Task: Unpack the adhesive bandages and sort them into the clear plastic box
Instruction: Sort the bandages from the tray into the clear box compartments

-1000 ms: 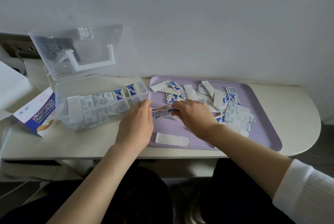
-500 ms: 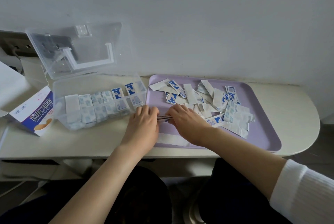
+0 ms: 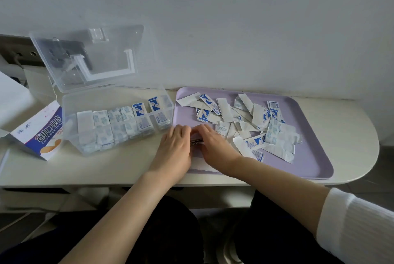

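Your left hand (image 3: 175, 146) and right hand (image 3: 214, 146) are pressed in close, and between them sits a thin stack of bandages (image 3: 196, 141), seen edge-on. Both hands are grasping it, fingers curled down over the ends, at the near left corner of the purple tray (image 3: 309, 157). It looks like you're squaring the stack up before it goes across, though your thumbs are hidden, so that's my read. A white strip (image 3: 202, 166) lies on the tray just under your wrists.

Out to your right, the loose bandages (image 3: 255, 118) are heaped across the middle of the tray, some blue-printed, some plain white side up, overlapping every which way. To your left, the clear box (image 3: 115, 93) stands just beside the tray with its lid (image 3: 96, 56) swung up. A row of filed bandages (image 3: 119, 120) runs along it, standing on edge. The opened carton (image 3: 40, 133) lies beyond it on the table (image 3: 106, 167).

I'd call this roughly halfway: a good row filed, one stack in hand, a sizeable heap left to gather
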`<state>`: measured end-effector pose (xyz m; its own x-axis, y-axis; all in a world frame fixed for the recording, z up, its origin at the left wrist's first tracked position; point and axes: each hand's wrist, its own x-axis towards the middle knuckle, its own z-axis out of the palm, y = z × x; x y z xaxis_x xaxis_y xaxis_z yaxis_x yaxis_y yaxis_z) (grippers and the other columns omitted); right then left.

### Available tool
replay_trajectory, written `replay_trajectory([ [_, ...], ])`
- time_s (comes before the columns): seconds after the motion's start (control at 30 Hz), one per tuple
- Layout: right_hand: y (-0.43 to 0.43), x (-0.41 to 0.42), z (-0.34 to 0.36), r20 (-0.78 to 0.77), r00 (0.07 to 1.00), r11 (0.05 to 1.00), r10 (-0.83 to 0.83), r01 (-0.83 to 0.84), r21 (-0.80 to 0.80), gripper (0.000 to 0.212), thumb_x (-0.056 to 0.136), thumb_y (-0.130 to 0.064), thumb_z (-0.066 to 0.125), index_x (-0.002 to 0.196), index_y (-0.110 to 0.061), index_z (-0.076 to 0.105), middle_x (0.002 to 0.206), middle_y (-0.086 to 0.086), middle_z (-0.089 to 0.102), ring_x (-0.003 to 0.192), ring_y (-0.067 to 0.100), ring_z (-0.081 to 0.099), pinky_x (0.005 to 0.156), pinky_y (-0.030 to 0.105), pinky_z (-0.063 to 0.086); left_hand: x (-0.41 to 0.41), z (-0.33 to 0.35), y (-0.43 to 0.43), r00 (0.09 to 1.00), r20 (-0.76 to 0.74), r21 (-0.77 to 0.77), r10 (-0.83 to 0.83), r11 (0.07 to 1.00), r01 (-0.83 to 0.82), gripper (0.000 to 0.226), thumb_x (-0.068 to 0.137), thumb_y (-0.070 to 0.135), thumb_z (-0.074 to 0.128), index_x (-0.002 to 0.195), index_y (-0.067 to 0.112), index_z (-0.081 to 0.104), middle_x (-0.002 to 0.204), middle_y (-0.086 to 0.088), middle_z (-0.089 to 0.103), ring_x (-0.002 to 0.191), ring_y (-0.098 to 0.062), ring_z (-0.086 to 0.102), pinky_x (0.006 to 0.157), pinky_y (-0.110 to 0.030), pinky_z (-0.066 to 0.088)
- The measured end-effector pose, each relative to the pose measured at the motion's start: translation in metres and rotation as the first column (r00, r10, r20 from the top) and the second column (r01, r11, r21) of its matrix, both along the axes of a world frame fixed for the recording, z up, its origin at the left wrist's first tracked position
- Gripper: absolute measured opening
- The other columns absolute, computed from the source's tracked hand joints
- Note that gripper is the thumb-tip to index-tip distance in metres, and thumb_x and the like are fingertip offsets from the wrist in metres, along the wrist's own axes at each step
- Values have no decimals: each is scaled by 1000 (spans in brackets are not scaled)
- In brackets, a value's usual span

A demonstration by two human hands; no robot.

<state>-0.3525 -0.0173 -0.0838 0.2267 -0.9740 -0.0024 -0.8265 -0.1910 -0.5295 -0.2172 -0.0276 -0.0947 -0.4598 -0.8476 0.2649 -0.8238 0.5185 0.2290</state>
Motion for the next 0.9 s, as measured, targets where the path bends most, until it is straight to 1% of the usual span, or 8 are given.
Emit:
replay_trajectory([
  [0.17,-3,2,1,-164,986,995,-31,15,-96,27,96,-9,43,122,-7,52,124,9,49,116,25,45,88,31,38,1,1,0,985,-170,-13,0,1000,-2,48,57,-14,68,95,6,47,82,-18,55,71,-35,57,60,-38,49],
  [0.23,-4,-1,4,-211,976,986,-43,8,-164,26,96,-11,44,119,-8,55,123,7,51,114,25,45,86,30,38,0,3,1,981,-193,3,-17,1000,18,40,62,-14,67,95,3,51,83,-19,55,73,-37,57,62,-39,49],
  [0.33,-5,-6,4,-248,968,986,-32,-11,-168,27,96,-13,45,121,-8,53,125,7,50,116,25,45,89,30,39,-2,2,4,999,-45,65,-27,997,30,24,80,-3,54,103,4,52,99,-16,53,93,-34,54,78,-38,43],
  [0.5,-2,-10,-2,-244,968,998,58,-65,-22,42,92,-3,42,133,-5,36,139,10,35,133,24,30,105,33,32,-3,-6,6,999,49,95,-18,995,14,32,91,15,47,122,7,43,119,-12,43,111,-29,45,91,-32,36],
  [0.6,-3,-8,-4,-195,980,999,41,-44,-12,44,89,1,44,132,-5,36,135,12,36,129,26,34,101,33,35,-3,-4,6,991,-129,228,-33,972,62,56,92,13,48,141,6,22,136,-15,32,128,-27,31,105,-27,25],
  [0.67,-2,-4,-3,-117,993,1000,3,-1,15,48,88,0,48,133,-5,34,133,12,36,126,26,37,98,30,34,-3,0,7,976,-213,285,-33,954,94,65,91,9,50,145,3,13,141,-17,26,133,-28,25,106,-21,18],
  [0.77,0,2,-3,-39,999,1000,0,1,25,52,84,2,51,133,-4,33,130,14,37,126,27,37,102,35,34,-3,0,6,953,-302,303,-17,946,113,62,86,2,55,140,3,24,133,-17,33,128,-27,31,102,-16,20],
  [0.9,0,-1,-2,-184,983,1000,21,-19,8,45,87,2,48,130,-2,37,129,16,37,124,28,33,101,27,26,-5,-4,7,977,-214,232,-3,971,54,50,86,5,56,132,1,37,124,-20,45,115,-34,43,98,-34,35],
])
